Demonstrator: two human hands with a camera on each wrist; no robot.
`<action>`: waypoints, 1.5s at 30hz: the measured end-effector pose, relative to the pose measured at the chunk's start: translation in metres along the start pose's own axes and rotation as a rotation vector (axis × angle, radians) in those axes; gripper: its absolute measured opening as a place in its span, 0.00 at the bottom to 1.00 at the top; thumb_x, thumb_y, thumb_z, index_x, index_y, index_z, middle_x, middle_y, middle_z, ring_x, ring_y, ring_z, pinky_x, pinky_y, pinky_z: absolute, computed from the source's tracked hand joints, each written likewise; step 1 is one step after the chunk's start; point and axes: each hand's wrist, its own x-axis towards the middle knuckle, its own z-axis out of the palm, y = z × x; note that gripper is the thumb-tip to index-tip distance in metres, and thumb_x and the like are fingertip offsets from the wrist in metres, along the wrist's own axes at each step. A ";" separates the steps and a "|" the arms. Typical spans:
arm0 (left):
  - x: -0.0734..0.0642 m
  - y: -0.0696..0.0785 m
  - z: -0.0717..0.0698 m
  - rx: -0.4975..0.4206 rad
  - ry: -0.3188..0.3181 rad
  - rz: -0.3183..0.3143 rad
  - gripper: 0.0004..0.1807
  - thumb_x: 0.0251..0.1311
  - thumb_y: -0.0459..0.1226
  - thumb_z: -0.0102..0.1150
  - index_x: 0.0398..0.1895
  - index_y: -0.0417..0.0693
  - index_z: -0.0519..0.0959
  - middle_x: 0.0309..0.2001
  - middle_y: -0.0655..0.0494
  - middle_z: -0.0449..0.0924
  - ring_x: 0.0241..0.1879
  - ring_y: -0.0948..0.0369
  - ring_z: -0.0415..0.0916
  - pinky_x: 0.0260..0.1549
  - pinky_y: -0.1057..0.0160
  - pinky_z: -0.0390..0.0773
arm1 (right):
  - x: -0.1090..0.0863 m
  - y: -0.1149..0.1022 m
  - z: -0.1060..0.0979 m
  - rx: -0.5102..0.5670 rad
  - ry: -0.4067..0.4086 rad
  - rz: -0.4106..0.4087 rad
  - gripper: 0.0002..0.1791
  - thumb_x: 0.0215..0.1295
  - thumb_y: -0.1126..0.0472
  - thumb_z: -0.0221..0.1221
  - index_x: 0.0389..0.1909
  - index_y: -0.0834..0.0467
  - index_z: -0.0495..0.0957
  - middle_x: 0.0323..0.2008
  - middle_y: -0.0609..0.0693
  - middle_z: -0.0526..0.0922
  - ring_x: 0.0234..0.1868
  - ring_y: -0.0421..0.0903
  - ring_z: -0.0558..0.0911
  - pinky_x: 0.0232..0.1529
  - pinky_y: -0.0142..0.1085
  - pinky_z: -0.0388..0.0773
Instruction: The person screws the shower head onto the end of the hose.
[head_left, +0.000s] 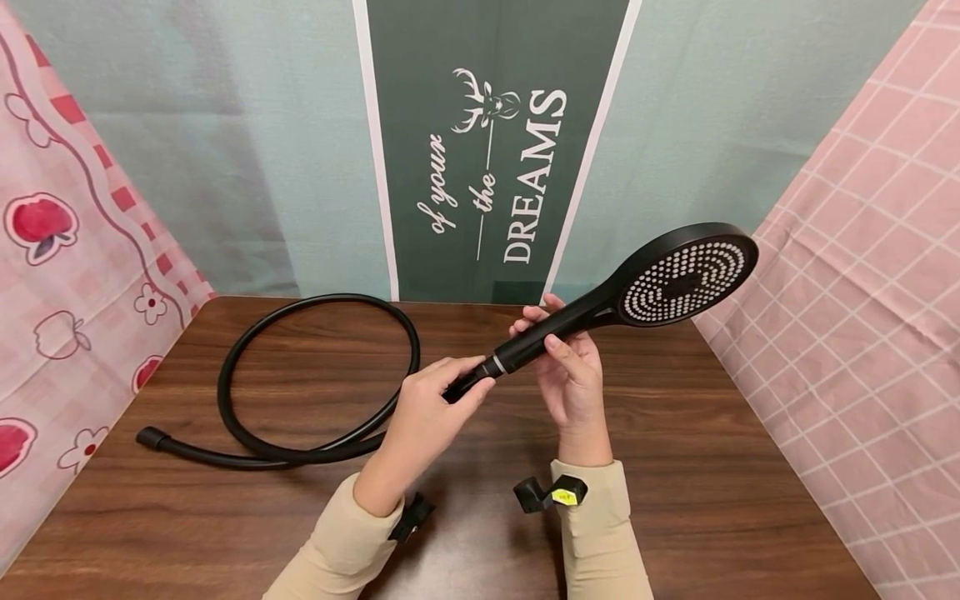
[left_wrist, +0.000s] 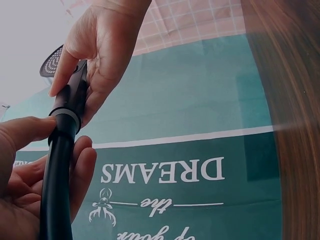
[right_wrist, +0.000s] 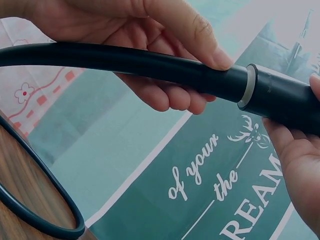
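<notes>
A black handheld shower head (head_left: 678,279) is held above the table, its round face of pale nozzles tilted up toward the right. My right hand (head_left: 576,375) grips the handle, thumb on the near side and fingers behind. My left hand (head_left: 427,404) holds the end of a black shower hose (head_left: 224,375) between thumb and fingers, in line with the handle's lower end. In the right wrist view, a pale ring (right_wrist: 247,86) shows where hose and handle meet. The left thumb presses close to this joint in the left wrist view.
The hose lies in one large loop on the brown wooden table (head_left: 675,500), its free end fitting (head_left: 152,437) at the left. A green printed cloth (head_left: 495,50) hangs behind. Pink patterned cloths stand at both sides. Each wrist wears a small black camera.
</notes>
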 end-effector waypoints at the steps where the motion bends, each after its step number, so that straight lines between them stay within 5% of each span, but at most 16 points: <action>1: 0.000 0.000 0.000 -0.004 -0.002 -0.004 0.12 0.61 0.40 0.68 0.47 0.51 0.87 0.34 0.59 0.85 0.27 0.68 0.73 0.26 0.69 0.74 | 0.000 0.000 0.000 -0.001 0.001 0.000 0.22 0.70 0.74 0.53 0.64 0.65 0.71 0.51 0.59 0.84 0.52 0.52 0.85 0.61 0.41 0.77; 23: -0.001 0.001 0.000 0.022 -0.002 0.003 0.10 0.62 0.40 0.68 0.46 0.51 0.87 0.32 0.59 0.84 0.25 0.67 0.70 0.25 0.69 0.73 | 0.000 -0.002 0.002 0.001 0.003 -0.001 0.22 0.70 0.74 0.54 0.64 0.64 0.71 0.51 0.59 0.85 0.52 0.52 0.85 0.60 0.41 0.78; 33: 0.001 0.004 -0.003 0.027 -0.057 -0.060 0.13 0.65 0.41 0.65 0.51 0.51 0.85 0.40 0.59 0.86 0.29 0.67 0.74 0.30 0.67 0.75 | 0.001 -0.004 0.002 -0.012 0.017 -0.012 0.21 0.69 0.73 0.55 0.63 0.64 0.72 0.51 0.59 0.85 0.52 0.52 0.85 0.60 0.41 0.77; 45: 0.000 0.004 -0.002 0.051 -0.027 -0.015 0.11 0.63 0.39 0.66 0.48 0.50 0.86 0.37 0.59 0.86 0.27 0.67 0.72 0.28 0.68 0.73 | 0.000 -0.003 0.001 0.001 0.029 -0.007 0.21 0.69 0.73 0.54 0.62 0.64 0.72 0.51 0.59 0.85 0.52 0.51 0.85 0.61 0.41 0.77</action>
